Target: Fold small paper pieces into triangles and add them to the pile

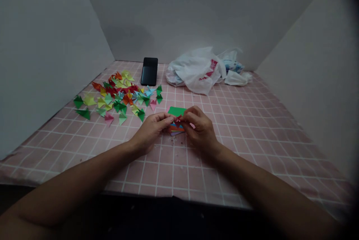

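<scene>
Closely noted: the left hand (151, 129) and right hand (200, 127) met at the fingertips, pinching a small red folded paper piece (177, 121) between them, raised just above a stack of coloured paper squares (176, 127). Beyond the left hand lay scattered folded paper shapes (117, 96), apparently set aside; a black phone (149, 71) and white plastic bag (196, 70) sat farther ahead.
</scene>
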Motion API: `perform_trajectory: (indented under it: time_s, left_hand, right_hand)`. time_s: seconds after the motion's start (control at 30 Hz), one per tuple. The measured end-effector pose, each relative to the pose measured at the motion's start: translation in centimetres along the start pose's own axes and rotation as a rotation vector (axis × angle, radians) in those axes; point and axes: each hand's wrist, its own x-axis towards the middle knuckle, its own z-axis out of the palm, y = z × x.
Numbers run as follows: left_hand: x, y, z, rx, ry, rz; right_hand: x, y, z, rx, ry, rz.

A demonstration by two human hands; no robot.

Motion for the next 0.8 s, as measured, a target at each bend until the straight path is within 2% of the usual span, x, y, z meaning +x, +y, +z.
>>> perform_trajectory:
  time_s: [0.23, 0.37, 0.8]
  left_hand:
    - [-0.08, 0.15, -0.09, -0.074, -0.039, -0.046]
    - [0.08, -0.05, -0.15, -0.046, -0.055, -0.055]
    - [0.23, 0.00, -0.25, 0.037, -0.052, 0.007]
  right_hand:
    - [-0.02, 0.05, -0.05, -0.035, -0.015, -0.006]
    - [-0.03, 0.03, -0.06, -0.039, -0.023, -0.001]
    - [-0.07, -0.02, -0.10, -0.036, -0.064, -0.011]
